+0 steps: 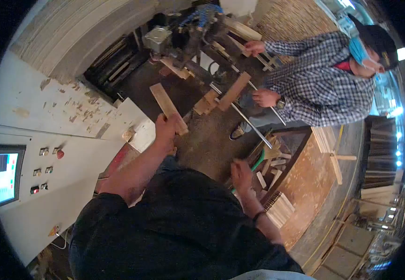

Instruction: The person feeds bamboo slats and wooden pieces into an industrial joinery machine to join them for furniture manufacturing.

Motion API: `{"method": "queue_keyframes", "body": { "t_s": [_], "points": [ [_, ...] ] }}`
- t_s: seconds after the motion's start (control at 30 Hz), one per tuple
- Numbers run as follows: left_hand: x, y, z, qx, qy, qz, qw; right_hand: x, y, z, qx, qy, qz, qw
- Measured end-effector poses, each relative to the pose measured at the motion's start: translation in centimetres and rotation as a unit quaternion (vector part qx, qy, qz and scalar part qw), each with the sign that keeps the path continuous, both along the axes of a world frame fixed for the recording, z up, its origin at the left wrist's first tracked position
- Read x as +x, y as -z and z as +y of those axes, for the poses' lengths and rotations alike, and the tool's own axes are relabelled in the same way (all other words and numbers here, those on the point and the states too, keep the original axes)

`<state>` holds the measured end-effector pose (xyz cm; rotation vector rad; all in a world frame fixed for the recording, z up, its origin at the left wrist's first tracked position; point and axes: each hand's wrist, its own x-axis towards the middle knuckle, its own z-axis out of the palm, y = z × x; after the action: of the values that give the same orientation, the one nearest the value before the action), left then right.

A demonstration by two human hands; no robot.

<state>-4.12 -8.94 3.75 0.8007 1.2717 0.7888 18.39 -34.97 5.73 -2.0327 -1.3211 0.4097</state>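
Observation:
My left hand (pixel 165 129) is raised in front of me and grips the lower end of a flat wooden strip (pixel 166 105), which points up toward the machine (pixel 188 35). My right hand (pixel 241 176) hangs lower, over a pile of short wood offcuts (pixel 270 163), seen from the back with its fingers curled. A green hose (pixel 258 163) runs behind it; whether the hand holds anything is unclear. A dark band sits on that wrist.
A person in a checked shirt (pixel 324 88) faces the machine, one hand (pixel 264 98) on another wooden strip (pixel 234 91), the other hand (pixel 254 46) at the machine. A control cabinet with screen (pixel 4 175) and buttons stands left. A workbench (pixel 305 186) with stacked strips (pixel 279 207) lies right. Metal rods (pixel 247 121) cross the floor.

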Motion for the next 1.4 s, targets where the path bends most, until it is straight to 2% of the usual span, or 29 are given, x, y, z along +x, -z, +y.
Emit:
{"method": "queue_keyframes", "body": {
  "t_s": [0.03, 0.07, 0.13, 0.2, 0.27, 0.3, 0.37, 0.4, 0.47, 0.57, 0.67, 0.7, 0.77, 0.8, 0.9, 0.97, 1.0, 1.07, 1.1, 1.17, 1.27, 1.33, 1.4],
  "points": [
    [-0.6, 0.6, 1.2, -0.004, -0.046, -0.021, 0.999, 0.0, 0.0, 4.5, 0.004, -0.017, 0.034, 0.999],
    [-1.1, 0.7, 2.5, -0.005, -0.056, -0.022, 0.998, -0.6, -2.2, 9.5, 0.019, -0.094, 0.009, 0.995],
    [-2.2, 0.8, 4.8, -0.054, -0.106, -0.154, 0.981, -1.1, -1.4, 18.0, -0.006, -0.191, -0.034, 0.981],
    [-3.2, 0.7, 6.9, -0.064, -0.097, -0.164, 0.98, -3.9, -3.7, 25.6, -0.083, -0.224, -0.046, 0.97],
    [-4.3, 0.3, 8.2, -0.078, -0.086, -0.173, 0.978, -5.7, -3.5, 31.7, -0.169, -0.216, 0.002, 0.962],
    [-4.9, -0.1, 8.7, -0.073, -0.066, -0.157, 0.983, -6.6, -2.8, 34.0, -0.174, -0.221, 0.003, 0.96],
    [-5.7, -0.8, 9.9, -0.071, -0.049, -0.14, 0.986, -7.9, -1.2, 37.1, -0.231, -0.082, -0.015, 0.969],
    [-5.9, -1.0, 10.5, -0.061, -0.046, -0.117, 0.99, -8.5, -1.4, 37.5, -0.234, -0.086, -0.015, 0.968],
    [-6.2, -0.9, 11.9, -0.054, -0.047, -0.094, 0.993, -9.1, -1.9, 38.3, -0.223, -0.054, -0.092, 0.969],
    [-6.3, -0.4, 13.4, -0.013, -0.049, -0.069, 0.996, -8.9, 0.1, 38.6, -0.21, -0.019, -0.117, 0.971],
    [-5.9, -2.6, 15.0, 0.025, -0.06, -0.086, 0.994, -8.2, 0.1, 38.6, -0.192, -0.056, -0.041, 0.979],
    [-5.8, -2.7, 15.7, 0.042, -0.064, -0.06, 0.995, -8.3, 0.1, 38.0, -0.192, -0.05, -0.039, 0.979],
    [-5.3, -2.8, 17.3, 0.061, -0.064, -0.038, 0.995, -8.7, 0.1, 36.1, -0.296, -0.063, -0.04, 0.952],
    [-5.2, -2.7, 18.0, 0.07, -0.058, -0.022, 0.996, -8.9, -0.3, 35.0, -0.297, -0.06, -0.04, 0.952],
    [-4.5, -1.8, 19.7, 0.063, -0.049, -0.013, 0.997, -10.2, -0.9, 33.1, -0.246, -0.04, -0.061, 0.966],
    [-3.8, -1.6, 19.9, 0.053, -0.031, -0.016, 0.998, -10.6, 0.0, 34.3, -0.134, 0.015, -0.109, 0.985],
    [-3.4, -1.7, 20.3, 0.045, -0.035, -0.005, 0.998, -10.4, -0.3, 35.3, -0.13, 0.032, -0.1, 0.986],
    [-2.7, -1.6, 20.7, 0.04, -0.023, 0.016, 0.999, -9.8, -1.3, 37.1, -0.153, -0.005, -0.056, 0.987],
    [-2.5, -1.2, 20.8, 0.04, -0.049, -0.011, 0.998, -9.3, -0.5, 37.5, -0.152, 0.008, -0.045, 0.987],
    [-2.6, -0.6, 21.1, 0.039, -0.067, -0.031, 0.996, -8.9, 1.4, 37.5, -0.163, -0.045, -0.073, 0.983],
    [-2.8, -0.3, 21.6, 0.084, -0.055, -0.059, 0.993, -9.6, -2.0, 32.7, -0.178, -0.064, -0.061, 0.98],
    [-2.2, -0.9, 21.6, 0.058, -0.087, -0.055, 0.993, -9.2, 3.0, 27.6, -0.039, -0.078, -0.056, 0.995],
    [-1.1, -0.5, 21.3, 0.057, -0.081, -0.026, 0.995, -9.6, 2.7, 22.0, -0.132, 0.056, 0.128, 0.981]
  ]
}}
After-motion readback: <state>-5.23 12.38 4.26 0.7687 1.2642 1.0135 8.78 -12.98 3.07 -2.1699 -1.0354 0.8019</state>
